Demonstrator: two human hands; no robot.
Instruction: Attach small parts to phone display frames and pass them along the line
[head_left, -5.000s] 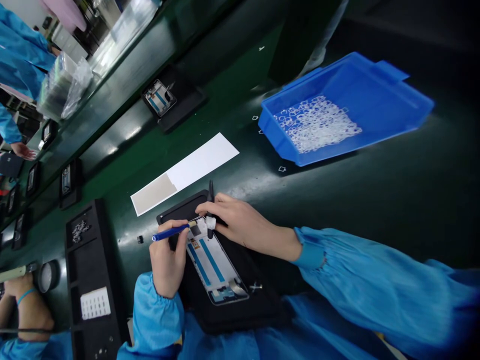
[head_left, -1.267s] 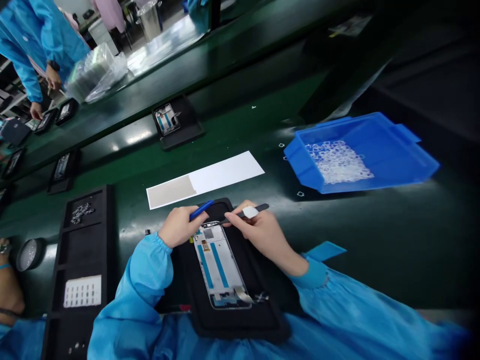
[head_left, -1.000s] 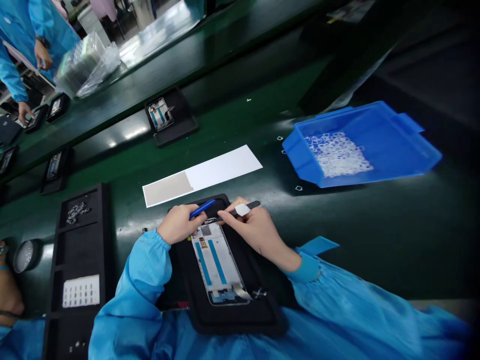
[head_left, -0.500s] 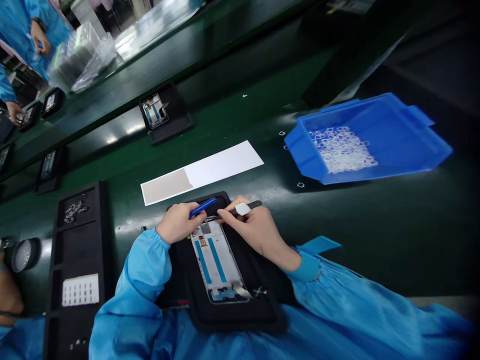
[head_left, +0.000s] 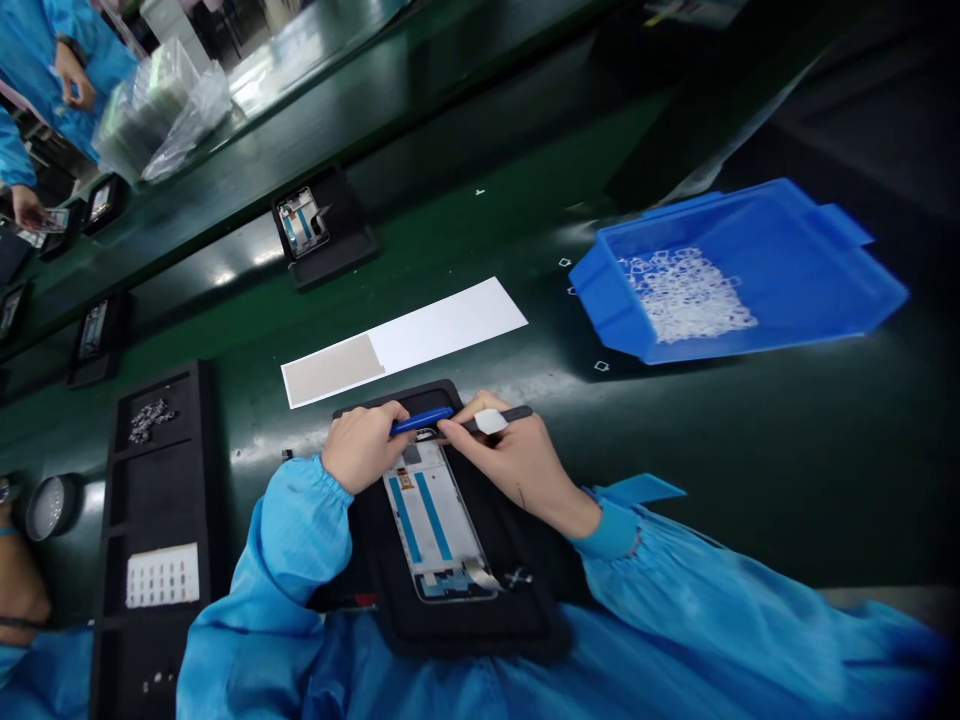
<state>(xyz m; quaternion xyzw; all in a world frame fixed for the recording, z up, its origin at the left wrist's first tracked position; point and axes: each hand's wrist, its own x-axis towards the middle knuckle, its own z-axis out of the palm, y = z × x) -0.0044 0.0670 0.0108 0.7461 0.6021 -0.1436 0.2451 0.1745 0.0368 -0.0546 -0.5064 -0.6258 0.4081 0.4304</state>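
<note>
A phone frame (head_left: 442, 520) with two blue strips lies in a black padded tray (head_left: 517, 625) before me. Over its top end, my left hand (head_left: 364, 445) is closed around a blue pen-shaped tool (head_left: 422, 419), which points right. My right hand (head_left: 517, 455) pinches dark tweezers (head_left: 517, 412) with a white wrap (head_left: 491, 421). The tweezers' tips reach the phone's top edge; what they touch is too small to make out. Near the phone's lower right corner, a flex cable (head_left: 480, 575) curls up.
A white card (head_left: 450, 325) lies beyond the tray. To the right stands a blue bin (head_left: 817, 270) of small white rings. A black compartment tray (head_left: 154, 500) with small parts is at left. Another phone frame (head_left: 301, 222) sits farther back. Co-workers' hands (head_left: 73, 78) show at the upper left.
The blue tool has swung flatter and moved right, its end now close to my right fingers. My left hand has shifted slightly right. The tweezers stay nearly in place.
</note>
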